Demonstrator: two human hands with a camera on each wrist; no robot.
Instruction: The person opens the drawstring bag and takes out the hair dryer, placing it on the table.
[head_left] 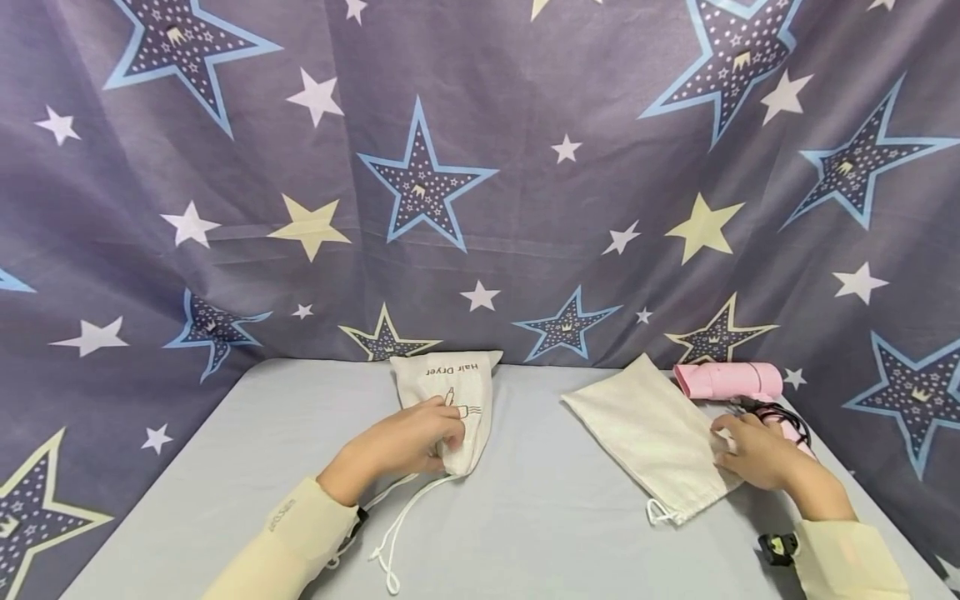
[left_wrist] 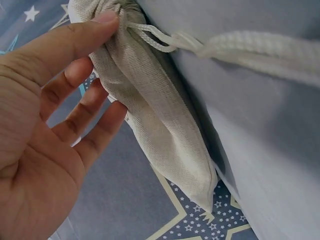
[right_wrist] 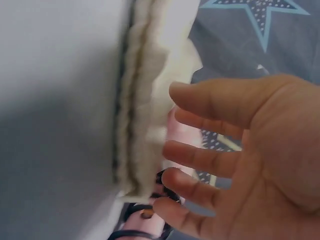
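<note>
A cream drawstring bag (head_left: 480, 392) printed "Hair Dryer" lies left of the middle in the head view. My left hand (head_left: 416, 433) pinches it near the gathered neck; in the left wrist view the thumb (left_wrist: 102, 25) presses the cloth beside the white cord (left_wrist: 185, 42). A second, plain cream drawstring bag (head_left: 637, 425) lies flat on the right. Over its right edge is my right hand (head_left: 757, 450), its fingers loosely spread at the cloth in the right wrist view. Just beyond that hand lies a pink hair dryer (head_left: 727, 380) with a black cord (head_left: 787, 412), its handle partly hidden.
The grey-white table (head_left: 540, 500) bears all of these. A dark curtain (head_left: 510, 208) with stars hangs right behind its back edge and round the sides. Long white drawstrings (head_left: 393, 537) trail from the printed bag toward the front.
</note>
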